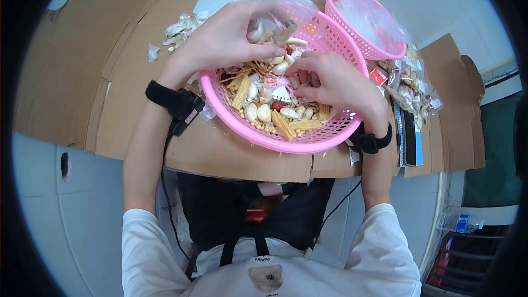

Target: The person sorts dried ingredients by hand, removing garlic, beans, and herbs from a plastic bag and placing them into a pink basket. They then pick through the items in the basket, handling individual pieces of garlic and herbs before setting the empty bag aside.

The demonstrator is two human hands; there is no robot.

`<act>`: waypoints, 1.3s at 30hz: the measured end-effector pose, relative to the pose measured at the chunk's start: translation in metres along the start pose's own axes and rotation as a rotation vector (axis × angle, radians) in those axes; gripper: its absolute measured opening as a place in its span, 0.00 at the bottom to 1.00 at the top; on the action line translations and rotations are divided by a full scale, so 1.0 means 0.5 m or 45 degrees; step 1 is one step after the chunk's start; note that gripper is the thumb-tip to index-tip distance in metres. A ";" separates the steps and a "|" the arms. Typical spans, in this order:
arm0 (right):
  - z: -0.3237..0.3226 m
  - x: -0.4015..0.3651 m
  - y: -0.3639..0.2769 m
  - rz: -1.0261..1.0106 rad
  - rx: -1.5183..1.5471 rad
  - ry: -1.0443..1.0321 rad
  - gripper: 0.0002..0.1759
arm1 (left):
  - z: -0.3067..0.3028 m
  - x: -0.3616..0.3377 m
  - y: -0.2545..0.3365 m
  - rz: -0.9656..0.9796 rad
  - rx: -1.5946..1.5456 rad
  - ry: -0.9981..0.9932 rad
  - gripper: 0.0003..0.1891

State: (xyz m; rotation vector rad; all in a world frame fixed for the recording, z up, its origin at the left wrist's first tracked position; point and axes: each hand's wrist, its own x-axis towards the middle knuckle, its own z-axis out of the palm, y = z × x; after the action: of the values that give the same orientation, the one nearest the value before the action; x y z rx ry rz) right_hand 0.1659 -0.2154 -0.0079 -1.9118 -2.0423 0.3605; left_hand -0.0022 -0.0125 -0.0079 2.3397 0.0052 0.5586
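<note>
A large pink perforated basket [258, 136] holds a mix of garlic cloves [264, 113], yellow dried sticks [240, 92], dark red dates [278, 105], small round beans and thin roots. Over its upper left part, my left hand [242, 32] is wrapped round a clear plastic bag [267, 28] with pale pieces inside. My right hand [324, 80] reaches down into the basket's right half, fingers bent together among the pale cloves. What its fingertips hold, if anything, is hidden.
Behind at the right stands a second pink basket [385, 49] lined with clear plastic. Garlic skins [184, 27] lie on the cardboard [132, 104] at the left. Filled plastic bags [412, 85] and a red packet [379, 76] are at the right. A bottle [459, 222] lies lower right.
</note>
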 end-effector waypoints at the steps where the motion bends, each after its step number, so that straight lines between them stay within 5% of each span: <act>1: 0.001 0.000 -0.002 0.052 0.017 -0.014 0.16 | 0.000 0.000 0.004 -0.029 -0.009 -0.039 0.30; 9: -0.012 0.000 -0.012 0.180 0.114 -0.038 0.11 | -0.001 -0.001 0.000 0.043 0.012 -0.016 0.30; 12: -0.005 -0.002 -0.007 0.049 0.086 0.071 0.11 | 0.001 -0.003 0.004 -0.013 -0.011 -0.060 0.29; 18: -0.023 0.005 -0.032 0.236 0.213 0.287 0.13 | 0.005 0.001 -0.021 0.160 0.021 -0.005 0.29; 22: -0.023 0.004 -0.021 0.274 0.398 0.697 0.12 | -0.009 -0.001 0.025 -0.138 0.007 -0.166 0.28; 27: -0.024 0.013 -0.041 0.103 0.621 1.145 0.09 | 0.007 0.001 -0.011 0.140 0.041 -0.042 0.26; 39: -0.024 0.002 -0.040 -0.117 0.395 0.872 0.13 | 0.001 -0.003 0.006 0.128 0.045 -0.112 0.23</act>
State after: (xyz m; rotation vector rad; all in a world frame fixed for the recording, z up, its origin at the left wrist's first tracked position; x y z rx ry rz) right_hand 0.1525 -0.2163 0.0111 -1.4730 -1.5070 -0.0127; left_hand -0.0037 -0.0154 -0.0070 2.4070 -0.1453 0.5075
